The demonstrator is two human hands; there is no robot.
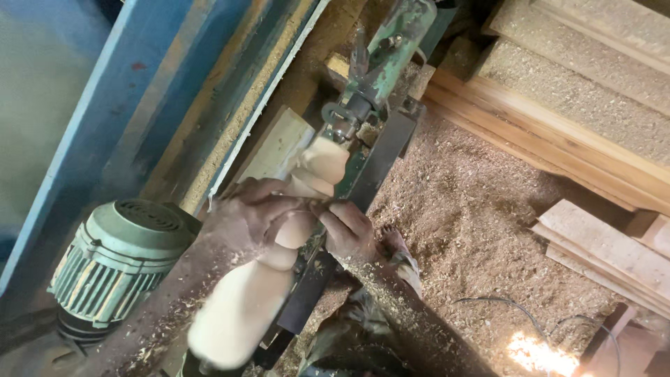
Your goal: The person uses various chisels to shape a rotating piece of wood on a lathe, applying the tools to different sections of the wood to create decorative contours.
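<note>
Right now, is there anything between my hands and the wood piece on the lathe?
Nothing visible. The left hand lies over the turned wood piece and the right hand is against its near side, by the tool rest. What the fingers grip is hidden.

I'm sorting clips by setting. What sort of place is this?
Most likely a woodturning workshop: a pale wooden piece sits on a lathe under both hands, a green motor sits beside it, and sawdust covers the floor near stacked planks.
</note>
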